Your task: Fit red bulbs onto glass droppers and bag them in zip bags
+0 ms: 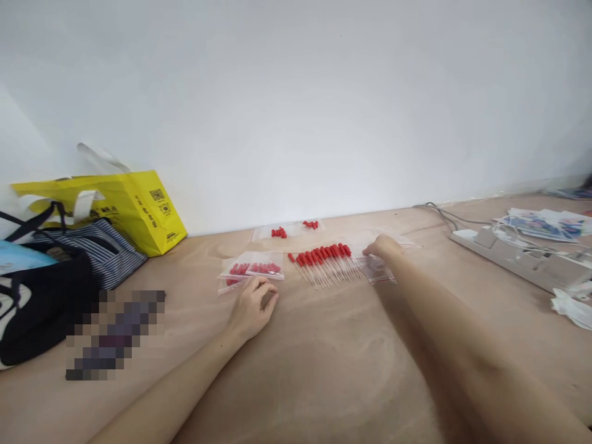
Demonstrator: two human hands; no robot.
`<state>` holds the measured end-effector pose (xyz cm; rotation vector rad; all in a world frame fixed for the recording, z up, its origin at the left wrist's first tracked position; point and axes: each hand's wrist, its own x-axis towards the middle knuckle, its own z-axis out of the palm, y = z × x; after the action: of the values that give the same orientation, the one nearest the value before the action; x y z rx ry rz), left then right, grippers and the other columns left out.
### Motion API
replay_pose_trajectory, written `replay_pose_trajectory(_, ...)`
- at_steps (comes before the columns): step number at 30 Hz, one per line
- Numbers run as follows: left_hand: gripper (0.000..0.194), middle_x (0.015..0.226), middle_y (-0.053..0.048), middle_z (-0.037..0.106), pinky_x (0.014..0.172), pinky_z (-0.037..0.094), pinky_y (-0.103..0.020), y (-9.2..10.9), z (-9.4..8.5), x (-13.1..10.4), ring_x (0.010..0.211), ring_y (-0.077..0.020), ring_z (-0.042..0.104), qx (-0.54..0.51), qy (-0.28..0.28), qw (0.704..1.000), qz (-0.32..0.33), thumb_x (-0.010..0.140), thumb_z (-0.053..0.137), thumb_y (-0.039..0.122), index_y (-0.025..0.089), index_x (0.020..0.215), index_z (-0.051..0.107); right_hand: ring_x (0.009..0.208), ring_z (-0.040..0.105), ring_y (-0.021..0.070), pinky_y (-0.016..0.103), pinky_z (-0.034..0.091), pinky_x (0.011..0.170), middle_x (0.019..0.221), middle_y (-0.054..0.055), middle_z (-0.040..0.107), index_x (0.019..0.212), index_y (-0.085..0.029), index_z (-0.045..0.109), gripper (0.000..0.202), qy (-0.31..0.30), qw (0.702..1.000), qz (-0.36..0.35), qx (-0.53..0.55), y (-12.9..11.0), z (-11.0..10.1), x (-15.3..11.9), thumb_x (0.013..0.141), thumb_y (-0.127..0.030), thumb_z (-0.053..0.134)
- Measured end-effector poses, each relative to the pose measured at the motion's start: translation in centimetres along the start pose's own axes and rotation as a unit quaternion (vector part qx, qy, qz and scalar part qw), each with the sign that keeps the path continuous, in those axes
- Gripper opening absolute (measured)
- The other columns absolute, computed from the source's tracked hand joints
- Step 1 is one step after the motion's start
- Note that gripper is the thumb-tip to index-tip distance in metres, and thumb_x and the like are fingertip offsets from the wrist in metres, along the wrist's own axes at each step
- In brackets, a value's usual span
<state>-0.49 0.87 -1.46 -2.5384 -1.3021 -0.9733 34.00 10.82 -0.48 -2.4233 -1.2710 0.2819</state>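
A row of several red-tipped sticks (326, 262) lies fanned out on the table (314, 357). To their left are overlapping clear bags (263, 268) with red pieces inside. My left hand (254, 308) rests just in front of these bags, fingers loosely curled and apart, with nothing visible in it. At the right end of the row, my right hand (383, 248) reaches over an empty-looking clear bag (379, 271), its fingers together at the bag's upper part. Farther back, near the wall, more clear bags (296, 231) have red pieces at them.
A yellow bag (152, 209), a striped pouch (108, 246) and a black bag (46, 308) stand at the left, with a pixelated dark object (115, 336) nearby. On the right are a white power strip (518, 256), cables, printed sheets (546, 223) and a crumpled tissue (573, 308).
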Motion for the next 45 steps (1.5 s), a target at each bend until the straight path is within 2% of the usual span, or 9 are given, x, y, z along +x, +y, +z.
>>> replay_pose_trajectory(6, 0.011, 0.083, -0.003, 0.054, 0.074, 0.042, -0.033, 0.0, -0.3, -0.1, 0.081, -0.0178, 0.051, 0.000, 0.007, 1.000, 0.030, 0.078, 0.046, 0.021, 0.019, 0.075, 0.057, 0.091, 0.056, 0.0189, 0.033, 0.042, 0.077, 0.093, 0.009, 0.059, 0.089, -0.018, 0.054, 0.021, 0.130, 0.984, -0.075, 0.092, -0.3, -0.8, -1.7, 0.081, -0.031, 0.040)
replay_pose_trajectory(10, 0.008, 0.085, -0.004, 0.056, 0.075, 0.042, -0.034, 0.3, -0.3, -0.2, 0.084, -0.0186, 0.051, 0.002, 0.035, 0.999, 0.037, 0.078, 0.048, 0.021, 0.019, 0.082, 0.056, 0.063, 0.060, 0.0126, 0.024, 0.045, 0.054, 0.081, 0.003, 0.057, 0.085, -0.017, 0.047, 0.024, 0.155, 0.867, -0.265, 0.393, -1.4, -1.4, -5.4, 0.080, -0.040, 0.042)
replay_pose_trajectory(13, 0.012, 0.086, -0.004, 0.057, 0.078, 0.041, -0.035, 0.8, -1.0, 0.0, 0.084, -0.0188, 0.052, 0.006, 0.089, 0.995, 0.051, 0.078, 0.050, 0.020, 0.019, 0.088, 0.055, 0.053, 0.057, 0.0101, 0.021, 0.043, 0.046, 0.071, -0.001, 0.055, 0.078, -0.018, 0.047, 0.028, 0.037, 0.778, -0.338, 0.529, -2.5, -1.6, -9.1, 0.072, -0.045, 0.053)
replay_pose_trajectory(16, 0.014, 0.087, -0.005, 0.057, 0.080, 0.040, -0.037, 1.6, -2.3, 0.3, 0.086, -0.0191, 0.051, -0.002, 0.156, 0.986, 0.064, 0.078, 0.049, 0.018, 0.018, 0.092, 0.054, 0.045, 0.051, 0.0072, 0.019, 0.040, 0.042, 0.063, -0.003, 0.055, 0.074, -0.017, 0.048, 0.031, -0.209, 0.729, -0.348, 0.551, -3.2, -0.7, -12.7, 0.069, -0.047, 0.057)
replay_pose_trajectory(19, 0.014, 0.086, -0.004, 0.057, 0.080, 0.041, -0.035, 2.4, -3.4, 0.3, 0.086, -0.0178, 0.052, -0.053, 0.128, 0.986, 0.096, 0.079, 0.046, 0.017, 0.019, 0.092, 0.053, 0.043, 0.049, 0.0068, 0.021, 0.041, 0.042, 0.063, -0.003, 0.056, 0.074, -0.016, 0.049, 0.035, -0.400, 0.690, -0.330, 0.505, -3.4, 1.4, -15.2, 0.064, -0.048, 0.062)
replay_pose_trajectory(23, 0.027, 0.108, -0.007, 0.054, 0.088, 0.040, -0.033, 3.7, -3.4, -0.5, 0.102, -0.0186, 0.049, -0.133, -0.120, 0.974, 0.141, 0.080, 0.047, 0.028, 0.020, 0.106, 0.050, 0.054, 0.052, 0.0091, 0.023, 0.044, 0.051, 0.066, -0.001, 0.057, 0.086, -0.015, 0.054, 0.036, -0.401, 0.712, -0.378, 0.435, -3.5, 3.3, -16.6, 0.067, -0.044, 0.061)
replay_pose_trajectory(28, 0.058, 0.137, -0.006, 0.029, 0.100, 0.028, -0.045, 4.2, -2.8, -1.5, 0.124, -0.0248, 0.028, -0.105, -0.332, 0.935, 0.068, 0.079, 0.044, 0.049, 0.027, 0.130, 0.028, 0.079, 0.053, 0.0163, 0.032, 0.042, 0.072, 0.083, 0.006, 0.059, 0.089, -0.016, 0.058, 0.020, -0.112, 0.785, -0.541, 0.279, -2.4, 2.2, -16.2, 0.074, -0.029, 0.057)
replay_pose_trajectory(36, 0.055, 0.141, -0.005, 0.021, 0.102, 0.019, -0.049, 3.2, -2.9, -2.5, 0.128, -0.0246, 0.018, -0.045, -0.337, 0.940, -0.010, 0.082, 0.036, 0.052, 0.027, 0.131, 0.028, 0.077, 0.051, 0.0150, 0.029, 0.041, 0.070, 0.079, 0.004, 0.060, 0.089, -0.019, 0.062, 0.017, -0.135, 0.767, -0.597, 0.194, 1.6, 0.7, -15.3, 0.078, -0.027, 0.053)
replay_pose_trajectory(45, 0.053, 0.140, -0.005, 0.024, 0.101, 0.020, -0.049, 3.1, -2.7, -2.5, 0.127, -0.0248, 0.021, -0.064, -0.321, 0.945, -0.003, 0.081, 0.039, 0.050, 0.029, 0.129, 0.030, 0.084, 0.048, 0.0169, 0.032, 0.039, 0.075, 0.090, 0.006, 0.057, 0.102, -0.021, 0.061, 0.027, -0.140, 0.736, -0.645, 0.148, 0.4, 1.6, -16.1, 0.077, -0.031, 0.055)
